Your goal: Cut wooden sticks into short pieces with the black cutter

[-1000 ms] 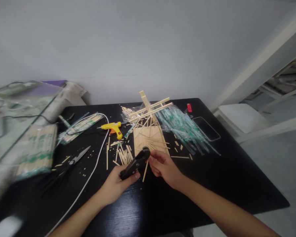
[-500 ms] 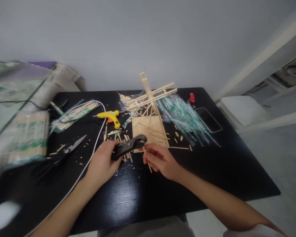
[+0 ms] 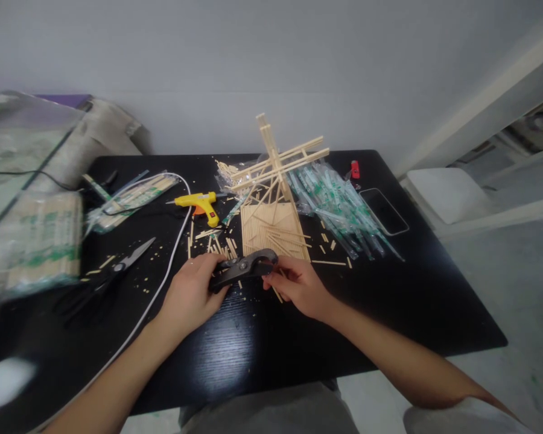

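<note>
My left hand (image 3: pixel 196 286) is wrapped round the handles of a black hand cutter (image 3: pixel 243 265) with a curved, hooked jaw. My right hand (image 3: pixel 301 286) pinches a thin wooden stick (image 3: pixel 277 294) right by the jaw, its lower end poking out below my fingers. Whether the blades touch the stick is hidden. Just behind both hands lies a flat mat of sticks (image 3: pixel 248 226) with loose sticks across it. Rising from that mat is a frame of glued-looking sticks (image 3: pixel 274 160) with crossed arms.
A yellow glue gun (image 3: pixel 199 202) and black-handled scissors (image 3: pixel 122 265) lie left, beside a white cable (image 3: pixel 167 277). Wrapped chopsticks (image 3: pixel 332 199), a phone (image 3: pixel 384 211) and a red object (image 3: pixel 355 169) are at right. Packed sticks (image 3: pixel 45 241) sit far left. Cut bits are scattered about.
The cutter has shifted slightly right and its jaw now covers more of the stick near my right fingers. The whole view has also tipped slightly.
</note>
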`<state>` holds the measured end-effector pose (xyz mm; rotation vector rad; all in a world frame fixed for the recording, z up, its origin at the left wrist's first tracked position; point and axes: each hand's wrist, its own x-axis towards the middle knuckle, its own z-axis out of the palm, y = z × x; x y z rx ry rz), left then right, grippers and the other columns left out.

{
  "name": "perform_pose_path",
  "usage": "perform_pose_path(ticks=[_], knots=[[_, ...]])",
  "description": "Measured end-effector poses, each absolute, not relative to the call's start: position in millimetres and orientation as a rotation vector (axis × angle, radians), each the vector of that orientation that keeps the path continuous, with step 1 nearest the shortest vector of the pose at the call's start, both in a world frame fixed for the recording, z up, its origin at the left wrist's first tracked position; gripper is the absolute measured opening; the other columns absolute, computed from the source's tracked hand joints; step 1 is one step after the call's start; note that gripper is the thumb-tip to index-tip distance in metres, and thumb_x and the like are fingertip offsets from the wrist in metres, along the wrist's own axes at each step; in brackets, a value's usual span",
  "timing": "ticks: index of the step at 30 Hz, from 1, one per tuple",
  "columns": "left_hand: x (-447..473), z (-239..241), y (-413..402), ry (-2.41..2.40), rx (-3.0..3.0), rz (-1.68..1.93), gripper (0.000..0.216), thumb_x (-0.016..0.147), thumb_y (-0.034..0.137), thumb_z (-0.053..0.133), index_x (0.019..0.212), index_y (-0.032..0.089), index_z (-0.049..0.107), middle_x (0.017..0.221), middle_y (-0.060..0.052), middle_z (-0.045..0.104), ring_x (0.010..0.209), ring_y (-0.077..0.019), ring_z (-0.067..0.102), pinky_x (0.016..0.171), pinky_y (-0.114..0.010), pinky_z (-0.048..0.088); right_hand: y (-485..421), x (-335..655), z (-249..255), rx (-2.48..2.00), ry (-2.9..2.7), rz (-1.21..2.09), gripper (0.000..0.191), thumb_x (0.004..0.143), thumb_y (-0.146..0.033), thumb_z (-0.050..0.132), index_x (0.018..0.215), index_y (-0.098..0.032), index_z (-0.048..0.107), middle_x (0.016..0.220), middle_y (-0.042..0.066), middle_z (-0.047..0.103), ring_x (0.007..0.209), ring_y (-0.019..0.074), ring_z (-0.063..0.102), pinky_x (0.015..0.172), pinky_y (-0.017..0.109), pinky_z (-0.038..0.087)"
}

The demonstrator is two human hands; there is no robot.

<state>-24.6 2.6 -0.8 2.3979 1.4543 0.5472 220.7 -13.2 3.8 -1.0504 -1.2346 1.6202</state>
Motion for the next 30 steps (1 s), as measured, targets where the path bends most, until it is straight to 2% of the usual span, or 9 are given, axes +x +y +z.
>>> perform_pose_path(ticks=[5,11,18,24,30], knots=[[-24.8,-0.2,2.4,1.467,2.419,0.523,0.03,0.084,0.022,0.059,0.113,0.018,0.06,0.105,-0.01,0.072,0.097,-0.0292,0.067,0.086,-0.04,0.052,-12.9,221.5,2.8,-1.044,-1.219,1.679,0.035,0.089,-0.048,0.07,0.076,-0.016,0.067,0.063,-0.002,0.055,0.047,0.007,0.04,0.043,0.022,0.028],[-23.7,0.9,3.0,1.473,2.421,0.525,0.033,0.083,0.021,0.059,0.116,0.018,0.061,0.107,-0.01,0.072,0.099,-0.0296,0.067,0.087,-0.041,0.052,-13.7,221.0,2.4,-1.049,-1.23,1.667,0.037,0.09,-0.051,0.069,0.076,-0.016,0.067,0.065,-0.001,0.058,0.047,0.0074,0.04,0.044,0.022,0.029],[-24.3,-1.3,3.4,1.451,2.439,0.531,0.035,0.084,0.021,0.059,0.119,0.019,0.059,0.108,-0.01,0.071,0.1,-0.0289,0.067,0.088,-0.04,0.052,-12.7,221.3,6.5,-1.037,-1.307,1.624,0.039,0.093,-0.05,0.066,0.073,-0.017,0.067,0.051,-0.005,0.044,0.045,0.0083,0.036,0.044,0.023,0.025],[-26.5,-1.9,3.5,1.482,2.421,0.445,0.027,0.084,0.021,0.058,0.112,0.02,0.058,0.106,-0.009,0.072,0.096,-0.0292,0.068,0.085,-0.039,0.052,-12.1,221.9,6.2,-1.076,-1.341,1.606,0.038,0.094,-0.048,0.065,0.071,-0.017,0.066,0.053,-0.005,0.045,0.045,0.0078,0.037,0.045,0.023,0.026],[-25.2,1.5,4.3,1.518,2.37,0.337,0.017,0.086,0.022,0.056,0.102,0.023,0.056,0.094,-0.005,0.072,0.084,-0.0266,0.071,0.074,-0.034,0.052,-11.7,221.9,7.3,-1.11,-1.35,1.637,0.042,0.094,-0.051,0.063,0.07,-0.016,0.065,0.05,-0.006,0.042,0.044,0.0079,0.036,0.045,0.023,0.024]])
